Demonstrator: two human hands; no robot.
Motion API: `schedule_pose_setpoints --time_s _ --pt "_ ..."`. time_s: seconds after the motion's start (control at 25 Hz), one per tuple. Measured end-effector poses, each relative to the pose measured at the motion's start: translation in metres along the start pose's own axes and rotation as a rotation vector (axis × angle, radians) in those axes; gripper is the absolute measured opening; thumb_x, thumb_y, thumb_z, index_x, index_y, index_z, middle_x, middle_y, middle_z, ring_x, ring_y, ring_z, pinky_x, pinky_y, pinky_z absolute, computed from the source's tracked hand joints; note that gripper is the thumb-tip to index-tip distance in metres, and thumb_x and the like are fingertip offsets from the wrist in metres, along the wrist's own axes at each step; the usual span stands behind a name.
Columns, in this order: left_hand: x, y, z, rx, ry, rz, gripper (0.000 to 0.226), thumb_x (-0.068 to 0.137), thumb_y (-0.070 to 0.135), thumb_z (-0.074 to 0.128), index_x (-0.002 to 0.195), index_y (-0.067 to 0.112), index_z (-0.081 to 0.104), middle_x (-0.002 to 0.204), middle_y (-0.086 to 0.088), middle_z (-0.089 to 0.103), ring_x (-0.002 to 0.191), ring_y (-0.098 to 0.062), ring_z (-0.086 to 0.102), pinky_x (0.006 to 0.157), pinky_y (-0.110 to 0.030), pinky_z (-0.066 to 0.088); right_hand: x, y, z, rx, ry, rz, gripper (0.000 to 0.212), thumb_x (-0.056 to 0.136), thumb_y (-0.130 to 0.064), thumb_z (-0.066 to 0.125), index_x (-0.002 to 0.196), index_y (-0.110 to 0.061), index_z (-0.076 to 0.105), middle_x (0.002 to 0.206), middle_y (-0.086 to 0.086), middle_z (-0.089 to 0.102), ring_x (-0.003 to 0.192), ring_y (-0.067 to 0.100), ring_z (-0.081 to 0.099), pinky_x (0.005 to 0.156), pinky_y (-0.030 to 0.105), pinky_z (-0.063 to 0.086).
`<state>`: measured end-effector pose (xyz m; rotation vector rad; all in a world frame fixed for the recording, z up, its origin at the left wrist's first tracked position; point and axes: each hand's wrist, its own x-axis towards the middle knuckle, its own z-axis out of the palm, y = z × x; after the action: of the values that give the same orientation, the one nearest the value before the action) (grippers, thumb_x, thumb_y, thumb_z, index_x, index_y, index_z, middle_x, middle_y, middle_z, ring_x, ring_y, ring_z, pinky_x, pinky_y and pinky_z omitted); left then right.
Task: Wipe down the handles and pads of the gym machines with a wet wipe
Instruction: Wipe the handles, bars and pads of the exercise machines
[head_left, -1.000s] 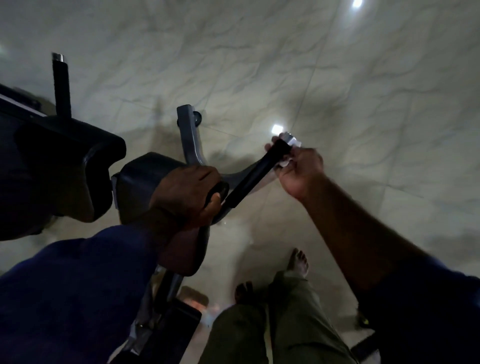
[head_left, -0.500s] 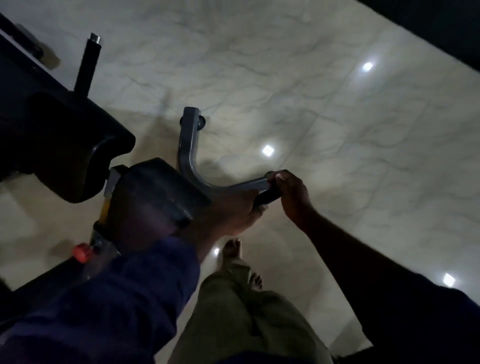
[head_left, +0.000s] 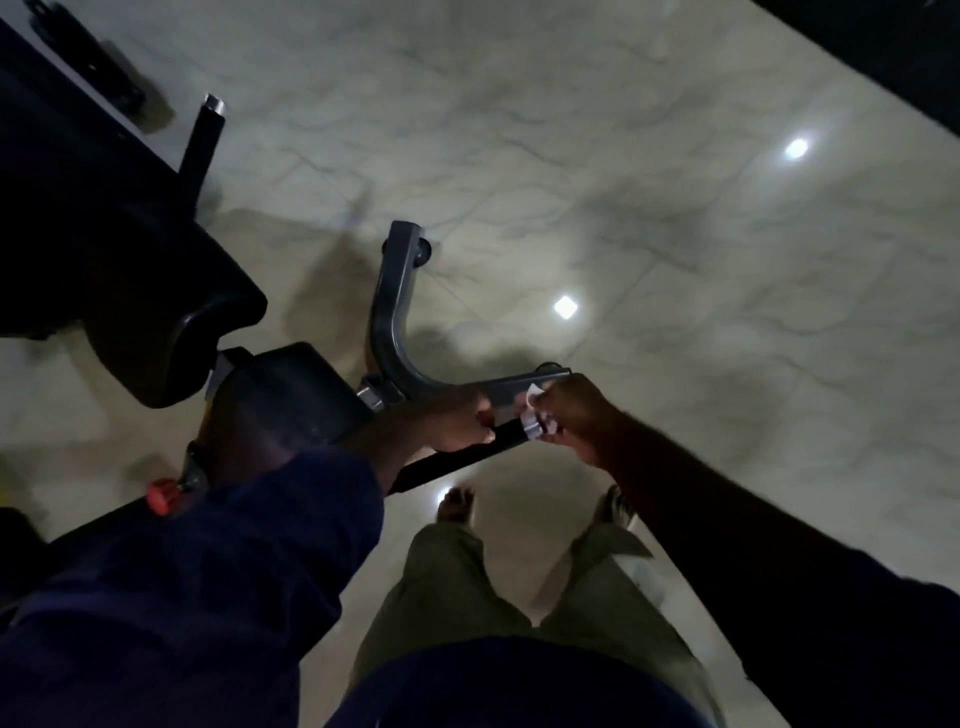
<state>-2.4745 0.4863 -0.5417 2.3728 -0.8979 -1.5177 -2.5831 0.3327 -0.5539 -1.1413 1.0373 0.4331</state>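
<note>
Task looks mid-way, judged from the layout only. Far left, large dark pad (head_left: 156, 322): no wipe on it, can't tell if cleaned. Red knob (head_left: 161, 496) below it, untouched. Upright black handle (head_left: 202, 140) behind the pad, well apart from both hands, probably still to do. Smaller pad (head_left: 291, 395) just left of the hands, also no wipe on it, status unclear. Grey bent frame tube (head_left: 389, 322) runs from that pad toward the hands.

Work is on the black handle (head_left: 441, 465) in the centre, slanting up to the right. Left hand (head_left: 457, 421) grasps it mid-length, fingers curled round, forearm coming in from the lower left in a dark blue sleeve, steadying it. Wet wipe (head_left: 535, 421) is bunched at the handle's upper end, just right of the left hand, near the grey tube. Right hand (head_left: 576, 415) pinches the wipe, fingers curled over it, arm reaching in from the lower right. Stretch under the left hand likely still needs wiping.
</note>
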Motion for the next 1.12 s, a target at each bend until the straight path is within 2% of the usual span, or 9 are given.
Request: schedule_pose_setpoints --time_s 0.04,0.12,0.24,0.36,0.48,0.64,0.76,0.96,1.12 --pt "0.001 0.011 -0.008 -0.120 0.041 -0.030 0.007 0.094 0.019 0.071 0.098 0.014 0.073 0.096 -0.010 0.076 0.086 -0.027 0.074 0.075 -0.039 0.061 -0.001 -0.010 -0.014 0.028 -0.042 -0.038 0.016 0.104 -0.004 0.052 0.094 -0.008 0.065 0.088 0.014 0.065 0.068 0.018 0.062 0.066 0.027 0.046" --pt "-0.002 0.042 -0.026 -0.426 0.180 -0.070 0.011 0.091 0.007 0.070 0.088 0.018 0.072 0.091 -0.009 0.077 0.080 -0.026 0.074 0.066 -0.033 0.056 -0.011 -0.037 -0.041 0.036 -0.106 -0.185 0.010 0.105 -0.007 0.054 0.099 -0.005 0.063 0.097 0.020 0.071 0.080 0.029 0.068 0.067 0.029 0.049" --pt "-0.015 0.101 -0.058 -0.795 0.381 -0.063 0.010 0.092 0.011 0.073 0.099 0.018 0.073 0.102 -0.006 0.079 0.089 -0.025 0.074 0.076 -0.034 0.056 -0.032 -0.093 -0.086 0.097 -0.152 -0.356 0.005 0.102 -0.007 0.061 0.099 -0.003 0.062 0.100 0.022 0.071 0.084 0.030 0.072 0.065 0.027 0.055" --pt "-0.028 0.157 -0.086 -1.032 0.427 0.049 0.032 0.090 0.017 0.079 0.121 0.014 0.069 0.113 -0.008 0.079 0.103 -0.029 0.076 0.090 -0.040 0.057 -0.055 -0.156 -0.121 0.146 -0.259 -0.461 0.010 0.098 -0.008 0.069 0.106 -0.003 0.065 0.107 0.021 0.073 0.076 0.022 0.070 0.067 0.026 0.056" --pt "-0.035 0.191 -0.112 -1.020 0.567 0.147 0.034 0.087 0.006 0.081 0.119 0.006 0.070 0.110 -0.019 0.077 0.103 -0.035 0.075 0.091 -0.048 0.057 -0.076 -0.207 -0.135 0.021 -0.314 -0.533 0.019 0.090 -0.017 0.079 0.106 -0.007 0.074 0.087 0.006 0.077 0.069 0.016 0.068 0.065 0.023 0.055" --pt "-0.032 0.207 -0.166 -1.030 0.838 0.258 0.031 0.078 0.007 0.089 0.103 -0.002 0.073 0.091 -0.032 0.072 0.074 -0.031 0.071 0.078 -0.048 0.053 -0.075 -0.287 -0.135 -0.057 -0.295 -0.583 0.017 0.085 -0.023 0.084 0.093 -0.012 0.075 0.081 0.003 0.075 0.067 0.016 0.069 0.062 0.024 0.057" --pt "-0.015 0.203 -0.213 -0.985 0.901 0.285 0.024 0.075 0.004 0.091 0.092 0.002 0.075 0.077 -0.019 0.067 0.068 -0.026 0.062 0.072 -0.045 0.046 -0.057 -0.347 -0.128 -0.035 -0.255 -0.625 0.030 0.083 -0.030 0.085 0.093 -0.006 0.070 0.079 0.008 0.071 0.065 0.020 0.065 0.062 0.026 0.056" --pt "0.013 0.216 -0.283 -0.786 0.869 0.279 0.033 0.073 0.002 0.091 0.099 0.004 0.072 0.077 -0.006 0.072 0.065 -0.016 0.062 0.066 -0.033 0.053 -0.016 -0.419 -0.123 -0.130 -0.179 -0.683 0.039 0.086 -0.038 0.083 0.084 -0.002 0.068 0.079 0.018 0.068 0.071 0.028 0.061 0.071 0.039 0.056" --pt "0.043 0.229 -0.331 -0.697 1.054 0.243 0.047 0.067 0.009 0.096 0.103 0.015 0.066 0.090 -0.001 0.078 0.074 -0.020 0.074 0.076 -0.033 0.060 0.023 -0.478 -0.110 -0.266 -0.148 -0.740 0.037 0.082 -0.036 0.086 0.082 -0.005 0.067 0.065 0.013 0.067 0.057 0.024 0.059 0.057 0.034 0.050"
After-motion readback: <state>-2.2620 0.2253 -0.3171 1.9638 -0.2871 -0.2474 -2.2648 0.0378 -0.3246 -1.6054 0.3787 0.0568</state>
